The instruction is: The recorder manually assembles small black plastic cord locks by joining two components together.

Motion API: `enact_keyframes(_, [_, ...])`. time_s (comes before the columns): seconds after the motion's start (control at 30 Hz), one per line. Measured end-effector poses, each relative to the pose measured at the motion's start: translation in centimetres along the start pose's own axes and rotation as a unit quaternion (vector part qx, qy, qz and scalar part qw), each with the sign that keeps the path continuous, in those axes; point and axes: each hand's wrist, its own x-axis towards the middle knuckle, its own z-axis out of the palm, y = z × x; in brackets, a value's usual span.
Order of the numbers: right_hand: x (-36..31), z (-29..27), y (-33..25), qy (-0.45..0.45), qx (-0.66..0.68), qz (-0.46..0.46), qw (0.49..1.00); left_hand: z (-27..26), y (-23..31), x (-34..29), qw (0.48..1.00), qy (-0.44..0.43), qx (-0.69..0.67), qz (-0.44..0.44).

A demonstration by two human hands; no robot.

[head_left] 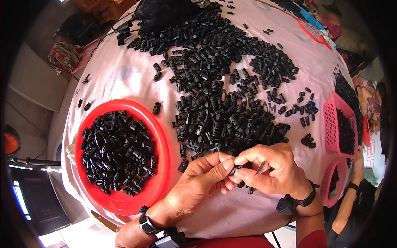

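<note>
In front of me my left hand [202, 175] and my right hand [273, 169] meet at the fingertips, both closed in a pinch. Between them is a small black cord lock [235, 170], mostly covered by the fingers. A thin, pointed sliver [261, 167], perhaps metal, sticks up from my right hand; its kind is unclear. Just beyond the hands spreads a large heap of black cord locks [223, 118]. To the left of my left hand, a red plastic basin [162, 165] holds many of the same black pieces [118, 151].
A pale pink cloth [124, 78] covers the table. On the right stand a pink perforated basket [331, 124] and a round pink basket [328, 186], both with black pieces. A black bag [159, 14] lies on the far heap. Another person's arm [349, 202] shows at the right.
</note>
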Motion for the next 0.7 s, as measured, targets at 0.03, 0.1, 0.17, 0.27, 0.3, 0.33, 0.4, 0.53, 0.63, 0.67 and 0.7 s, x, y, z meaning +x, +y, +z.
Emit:
enact_keyframes(0.03, [0.0, 0.0, 0.2, -0.007, -0.001, -0.010, 1.000, -0.1, -0.1, 0.1, 1.000, -0.001, -0.006, -0.001])
enact_keyframes(0.1, [-0.3, 0.2, 0.8, -0.001, 0.012, 0.006, 1.000, -0.1, -0.1, 0.2, 1.000, -0.007, -0.012, 0.001])
enact_keyframes(0.17, [-0.4, 0.2, 0.9, 0.007, 0.023, 0.021, 0.999, 0.0, -0.1, 0.2, 1.000, -0.016, -0.016, 0.002])
enact_keyframes(0.27, [-0.3, 0.2, 0.6, 0.004, 0.016, 0.018, 1.000, 0.0, 0.1, -0.1, 1.000, -0.020, 0.020, 0.011])
enact_keyframes(0.3, [-0.2, 0.2, 0.2, 0.011, 0.017, 0.031, 0.999, 0.0, 0.3, -0.2, 1.000, -0.030, -0.003, -0.004])
enact_keyframes(0.33, [-0.2, 0.3, -0.2, 0.018, 0.018, 0.045, 0.999, 0.0, 0.4, -0.2, 0.999, -0.039, -0.027, -0.020])
enact_keyframes(0.4, [-0.1, 0.3, -0.8, 0.041, 0.047, 0.070, 0.996, 0.0, 0.1, -0.2, 0.997, -0.045, -0.070, -0.007])
enact_keyframes(0.53, [-0.2, -0.1, -0.5, 0.044, -0.039, 0.061, 0.996, -0.8, -0.6, 0.2, 0.985, -0.070, -0.155, 0.026])
enact_keyframes(0.63, [0.0, 0.4, -0.4, 0.041, -0.079, 0.032, 0.996, -0.8, -0.9, 0.3, 0.987, -0.057, -0.148, 0.030])
enact_keyframes(0.67, [0.2, 0.8, -0.3, 0.049, -0.111, -0.006, 0.993, -0.7, -0.8, 0.2, 0.987, -0.057, -0.148, 0.030])
enact_keyframes(0.7, [0.2, 1.2, 0.3, 0.057, -0.133, -0.026, 0.989, -0.4, -0.7, 0.2, 0.987, -0.048, -0.147, 0.038])
